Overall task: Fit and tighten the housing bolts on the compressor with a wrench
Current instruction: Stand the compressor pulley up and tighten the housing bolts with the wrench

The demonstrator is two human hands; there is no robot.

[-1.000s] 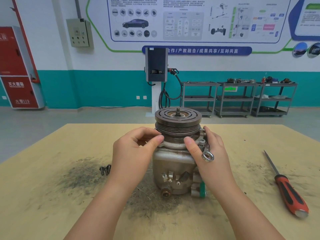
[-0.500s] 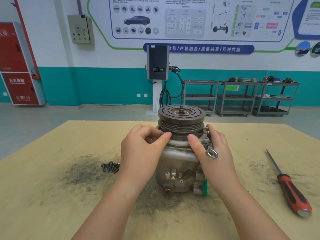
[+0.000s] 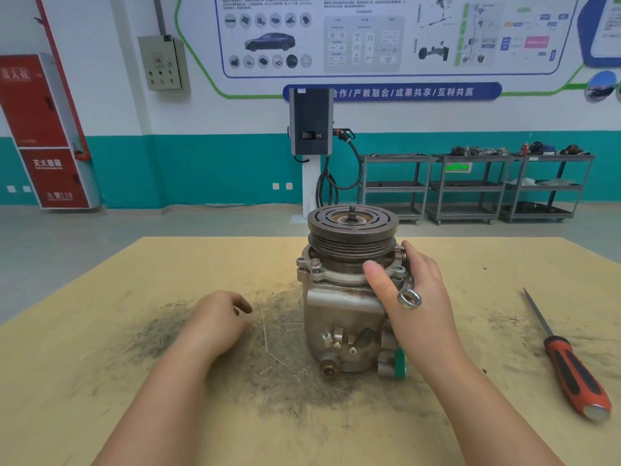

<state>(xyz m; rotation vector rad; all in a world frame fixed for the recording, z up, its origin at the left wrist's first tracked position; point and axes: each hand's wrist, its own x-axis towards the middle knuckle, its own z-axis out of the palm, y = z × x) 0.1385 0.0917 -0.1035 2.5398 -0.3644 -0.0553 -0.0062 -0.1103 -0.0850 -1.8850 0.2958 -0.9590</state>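
Note:
The compressor (image 3: 339, 311) stands upright on the table with its grooved pulley (image 3: 353, 227) on top. My right hand (image 3: 420, 297) rests against its upper right side, thumb on the housing flange. That hand grips a small wrench, whose ring end (image 3: 409, 298) sticks out between thumb and fingers. A bolt (image 3: 315, 263) sits in the flange ear on the left. My left hand (image 3: 218, 317) is low over the table to the left of the compressor, fingers curled downward. It covers the spot where the loose bolts lay, and whether it holds one is hidden.
A red-handled screwdriver (image 3: 571, 361) lies on the wooden table (image 3: 84, 381) at the right. Dark grime and fibres are spread around the compressor's base. Beyond the table are shelving carts (image 3: 470, 186) and a charging post (image 3: 312, 129).
My left hand has left the compressor's flange and dropped left to the table over the loose bolts. The right hand stays on the compressor with the wrench.

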